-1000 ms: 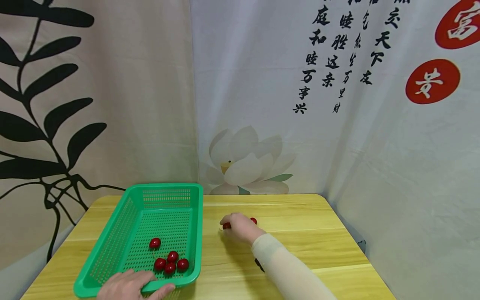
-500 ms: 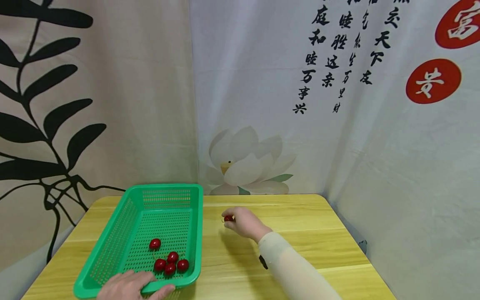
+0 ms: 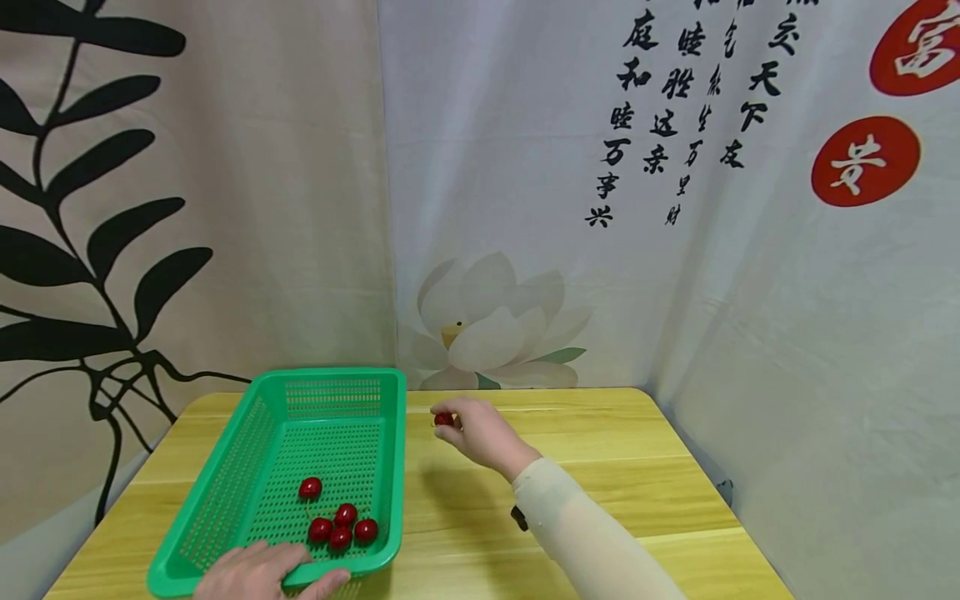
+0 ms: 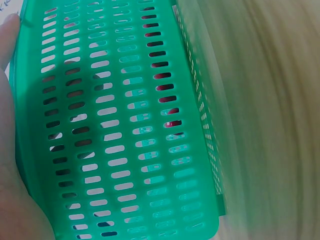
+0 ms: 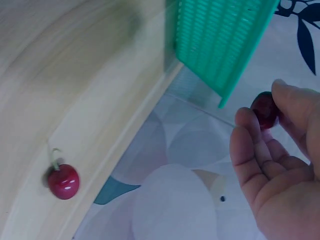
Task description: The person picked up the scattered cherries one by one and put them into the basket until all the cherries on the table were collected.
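My right hand (image 3: 487, 433) pinches a dark red cherry (image 3: 444, 419) between thumb and fingertips, above the back of the table. The right wrist view shows this same cherry (image 5: 265, 110) in the fingers. Another cherry (image 5: 64, 181), with a short stem, lies on the wood; in the head view the right hand hides it. To the left stands a green plastic basket (image 3: 401, 467) with slotted walls. Several cherries (image 3: 341, 537) lie in its near half, one slightly apart. My left hand (image 3: 258, 571) grips the basket's near rim, with the thumb along it.
The light wooden table (image 3: 570, 500) ends just behind the basket and the right hand. Hanging cloth (image 3: 517, 192) with printed leaves, a lotus and writing stands behind the table and along its right side.
My right hand has lifted the cherry off the table, then shifted slightly left with it. The cherry seen behind that hand is now hidden in the head view. Left hand and basket stay put.
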`<action>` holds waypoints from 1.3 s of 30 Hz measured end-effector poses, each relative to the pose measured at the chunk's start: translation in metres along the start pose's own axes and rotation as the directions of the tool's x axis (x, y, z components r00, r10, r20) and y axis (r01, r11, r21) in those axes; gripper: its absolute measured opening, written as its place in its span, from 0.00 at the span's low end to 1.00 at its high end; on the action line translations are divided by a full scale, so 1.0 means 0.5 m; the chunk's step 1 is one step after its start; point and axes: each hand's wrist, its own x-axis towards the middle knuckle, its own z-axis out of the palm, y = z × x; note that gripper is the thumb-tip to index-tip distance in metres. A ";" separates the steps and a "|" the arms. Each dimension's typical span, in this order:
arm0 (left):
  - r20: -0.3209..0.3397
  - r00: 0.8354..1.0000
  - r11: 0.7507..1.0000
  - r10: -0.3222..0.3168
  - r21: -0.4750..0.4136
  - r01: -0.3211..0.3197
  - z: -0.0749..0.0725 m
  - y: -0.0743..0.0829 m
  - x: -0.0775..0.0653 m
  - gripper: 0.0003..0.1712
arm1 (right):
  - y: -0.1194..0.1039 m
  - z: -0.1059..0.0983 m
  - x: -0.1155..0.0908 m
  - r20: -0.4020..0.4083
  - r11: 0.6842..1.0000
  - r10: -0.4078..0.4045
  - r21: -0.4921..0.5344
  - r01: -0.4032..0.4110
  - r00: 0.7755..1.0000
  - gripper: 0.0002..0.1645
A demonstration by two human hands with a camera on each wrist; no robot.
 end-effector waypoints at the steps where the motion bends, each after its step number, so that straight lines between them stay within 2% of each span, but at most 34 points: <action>1: 0.008 1.000 1.000 -0.005 0.000 0.005 -0.001 0.000 0.000 0.27 | -0.007 -0.002 0.000 -0.012 1.000 -0.004 -0.001 0.004 1.000 0.17; 7: 0.034 0.999 1.000 -0.022 0.005 0.022 -0.005 0.001 0.000 0.27 | -0.054 -0.005 0.003 -0.141 0.998 -0.065 0.003 0.066 0.988 0.18; 13: 0.023 1.000 1.000 -0.004 0.008 0.004 -0.008 0.003 0.004 0.27 | -0.103 0.004 0.003 -0.275 0.977 -0.199 0.024 0.214 0.941 0.18; 18: 0.025 1.000 1.000 -0.008 0.014 0.008 -0.007 0.002 0.006 0.27 | -0.149 0.017 0.007 -0.292 0.951 -0.292 0.014 0.309 0.911 0.17; 21: 0.006 1.000 1.000 -0.006 0.012 0.006 -0.004 0.000 0.005 0.28 | -0.175 0.031 0.009 -0.247 0.937 -0.335 0.010 0.348 0.909 0.17; 27: -0.030 0.999 1.000 0.018 0.000 -0.018 0.001 -0.005 0.002 0.27 | -0.222 0.064 0.013 -0.077 0.923 -0.382 -0.077 0.376 0.921 0.17; 30: -0.046 0.998 0.999 0.034 -0.001 -0.034 0.004 -0.009 0.000 0.27 | -0.241 0.083 0.016 0.025 0.920 -0.375 -0.107 0.376 0.927 0.17; 33: -0.094 0.994 0.998 0.062 -0.010 -0.063 0.009 -0.013 0.000 0.27 | -0.255 0.101 0.019 0.127 0.921 -0.354 -0.123 0.369 0.927 0.17; 35: -0.123 0.989 0.997 0.077 -0.007 -0.078 0.013 -0.017 0.000 0.28 | -0.262 0.114 0.021 0.183 0.918 -0.342 -0.143 0.369 0.922 0.17; 39: -0.130 0.989 0.997 0.074 -0.006 -0.075 0.017 -0.019 -0.001 0.28 | -0.266 0.141 0.026 0.271 0.912 -0.308 -0.188 0.364 0.912 0.18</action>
